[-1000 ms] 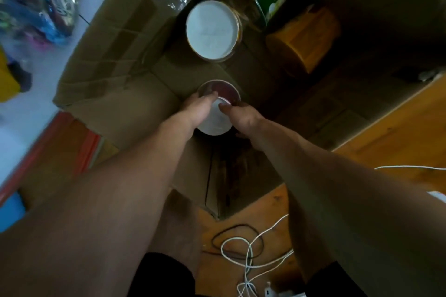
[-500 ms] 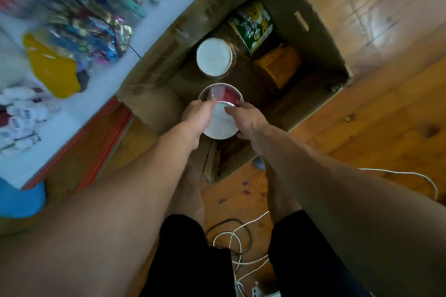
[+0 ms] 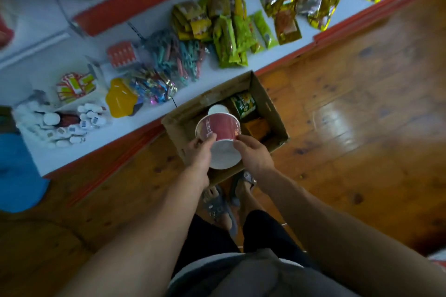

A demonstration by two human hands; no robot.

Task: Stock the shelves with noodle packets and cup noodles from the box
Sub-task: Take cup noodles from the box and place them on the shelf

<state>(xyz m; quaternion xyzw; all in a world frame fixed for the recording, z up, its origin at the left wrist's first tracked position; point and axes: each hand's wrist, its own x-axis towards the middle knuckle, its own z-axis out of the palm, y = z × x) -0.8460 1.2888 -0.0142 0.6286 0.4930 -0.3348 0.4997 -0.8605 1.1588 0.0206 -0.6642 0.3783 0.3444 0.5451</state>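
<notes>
Cup noodle (image 3: 219, 128) lifted above box (image 3: 268, 106) rim, L hand (image 3: 198, 155) + R hand (image 3: 255, 155) gripping it.

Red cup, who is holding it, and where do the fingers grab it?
Both hands hold the red noodle cup over the box: left hand on its left side, right hand on its right, fingers near its white end.

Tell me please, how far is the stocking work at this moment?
Perhaps done: green packets already lie on the shelf. In hand: the left hand and right hand hold a red cup noodle above the box. Left: a white-lidded cup, a dark green packet and an orange packet lie inside.
</notes>
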